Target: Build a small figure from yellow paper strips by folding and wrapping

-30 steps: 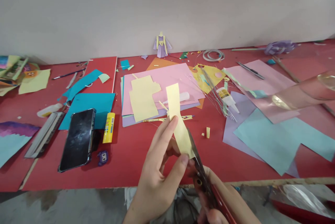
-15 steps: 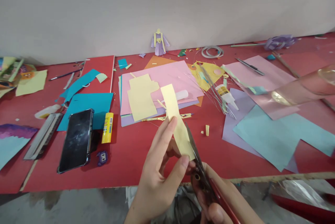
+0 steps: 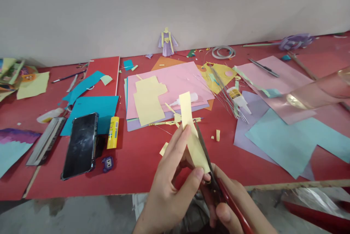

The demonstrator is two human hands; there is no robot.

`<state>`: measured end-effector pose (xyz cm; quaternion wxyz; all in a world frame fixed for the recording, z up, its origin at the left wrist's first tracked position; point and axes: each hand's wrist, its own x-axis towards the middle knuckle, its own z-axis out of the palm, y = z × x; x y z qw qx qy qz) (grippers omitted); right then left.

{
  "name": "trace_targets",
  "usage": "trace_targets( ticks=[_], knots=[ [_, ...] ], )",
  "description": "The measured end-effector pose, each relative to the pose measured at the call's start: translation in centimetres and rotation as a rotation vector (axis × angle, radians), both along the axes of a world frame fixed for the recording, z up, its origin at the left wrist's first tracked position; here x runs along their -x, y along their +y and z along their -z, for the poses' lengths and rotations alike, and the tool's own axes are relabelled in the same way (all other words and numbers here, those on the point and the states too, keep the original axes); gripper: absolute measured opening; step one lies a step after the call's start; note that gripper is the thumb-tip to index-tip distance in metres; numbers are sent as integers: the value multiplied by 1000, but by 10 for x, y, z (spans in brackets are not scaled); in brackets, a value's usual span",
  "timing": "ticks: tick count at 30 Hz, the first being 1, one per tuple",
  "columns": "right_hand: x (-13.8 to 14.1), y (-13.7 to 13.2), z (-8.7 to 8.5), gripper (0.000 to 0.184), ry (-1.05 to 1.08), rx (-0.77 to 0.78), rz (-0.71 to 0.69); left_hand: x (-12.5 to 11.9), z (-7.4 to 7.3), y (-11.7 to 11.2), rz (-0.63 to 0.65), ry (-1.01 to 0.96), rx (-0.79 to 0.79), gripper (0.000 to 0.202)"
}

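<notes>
A pale yellow paper strip is pinched in my left hand, tilted upright above the front of the table. My right hand grips a pair of scissors with red handles. Their dark blades run along the strip's right edge; whether they touch the paper I cannot tell. Behind the strip lie a white glue bottle and a larger cut piece of pale yellow paper, on a stack of coloured sheets topped by a pink sheet. Small yellow scraps are scattered nearby.
To the left are a phone, a yellow glue stick and blue paper. Rightward are thin wires, a second glue bottle and light blue paper. A small paper dress figure leans against the wall.
Both hands, with the strip and scissors, have moved slightly right and down. The strip stands straighter and looks narrower. More of the glue bottle and a small scrap beside my left hand now show.
</notes>
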<state>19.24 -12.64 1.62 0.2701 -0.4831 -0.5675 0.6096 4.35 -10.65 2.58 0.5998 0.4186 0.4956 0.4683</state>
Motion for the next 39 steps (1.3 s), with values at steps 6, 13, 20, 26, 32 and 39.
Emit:
trace_targets(
  ticks=[6,13,20,26,32,39],
  knots=[
    [0,1,4,66,-27,66,5,6,2,3,42,81,-44,57],
    [3,-1,6,66,-29,38,37,7,1,2,82,-90,59,60],
    [5,0,7,64,3,23,49,11,-1,3,120,-128,127,61],
    [8,-3,9,65,-49,96,118,10,2,-3,128,-149,99,61],
    [9,-5,16,59,35,78,226,7,4,-7,23,-235,124,63],
    [0,-1,16,55,263,61,293,10,13,-1,-43,-14,51,48]
  ],
)
